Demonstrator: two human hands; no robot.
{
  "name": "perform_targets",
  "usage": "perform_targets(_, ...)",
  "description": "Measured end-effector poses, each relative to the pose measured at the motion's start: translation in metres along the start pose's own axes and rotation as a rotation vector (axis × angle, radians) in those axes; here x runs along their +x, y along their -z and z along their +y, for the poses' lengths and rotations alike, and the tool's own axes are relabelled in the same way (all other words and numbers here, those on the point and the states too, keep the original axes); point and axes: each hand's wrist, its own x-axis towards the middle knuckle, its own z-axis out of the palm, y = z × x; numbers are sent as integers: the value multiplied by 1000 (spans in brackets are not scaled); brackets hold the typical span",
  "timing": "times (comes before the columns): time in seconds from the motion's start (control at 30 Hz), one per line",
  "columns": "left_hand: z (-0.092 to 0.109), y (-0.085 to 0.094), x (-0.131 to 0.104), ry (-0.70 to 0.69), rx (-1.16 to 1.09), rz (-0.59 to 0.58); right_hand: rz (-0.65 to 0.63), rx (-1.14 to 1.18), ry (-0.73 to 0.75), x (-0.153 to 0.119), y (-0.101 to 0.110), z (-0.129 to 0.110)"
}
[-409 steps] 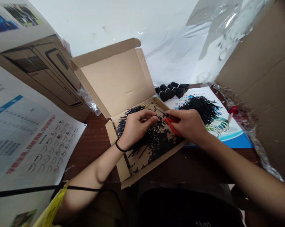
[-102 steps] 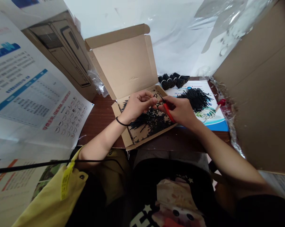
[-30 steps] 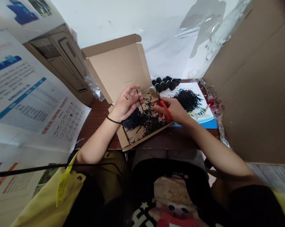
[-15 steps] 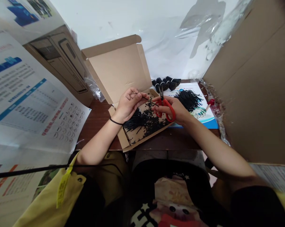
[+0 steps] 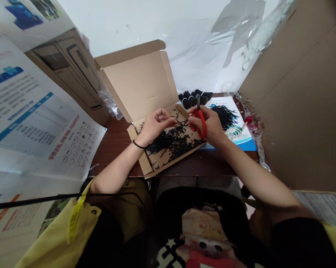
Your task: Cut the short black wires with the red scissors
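Scissors [image 5: 202, 124] and right hand [image 5: 212, 127] have been shifted slightly rightward since the earlier frame; the black strand [image 5: 183, 122], slanted then, is now held nearly level.

Noted left to right: a printed poster [image 5: 36, 123] at the side, then a carton [image 5: 70, 70] marked with line drawings. Crumpled clear plastic [image 5: 110, 105] is seen beside it on the dark table [image 5: 116, 139].

Left hand [image 5: 156, 127]: wrist circled by a black band [image 5: 139, 144]; one strand end pinched between thumb and fingertips, over the open box [image 5: 141, 83]. Inside the box, a heap of black strands [image 5: 165, 140] is spread on the left, with small black clippings [image 5: 183, 147] scattered rightward.

Strand's other end is pinched by the right fingertips; the red handles are gripped in the same hand, blades pointed away from the body. Behind, tied black bundles [image 5: 190, 99] are seen. Farther right, a loose black pile [image 5: 225, 116] and white loops [image 5: 233, 132] are laid on a printed sheet [image 5: 247, 143].
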Motion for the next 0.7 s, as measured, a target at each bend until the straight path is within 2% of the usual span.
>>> perform_targets(0.07,1,-1,-4,-137,312,68,-10,-55,38,-1,-1,-2)
perform_targets(0.13,1,-2,-7,-307,540,64,-31,-69,63,-3,-2,-2)
perform_targets(0.2,-2,-5,-10,-440,623,-16,-70,-51,67,-4,-4,-1)
perform_targets(0.27,-5,-7,-10,-500,620,-58,-117,-36,69,-4,-5,1)
perform_targets(0.4,-6,-10,-9,-434,525,-36,-150,-22,96,-3,-6,2)
perform_targets(0.53,-5,-9,-7,-233,364,-95,-132,-26,118,-3,-4,0)
perform_targets(0.6,-7,-7,-4,-150,313,-111,-105,-76,130,-3,-3,1)
perform_targets(0.7,-11,-5,-1,-124,304,-86,-62,-188,144,-4,-3,3)
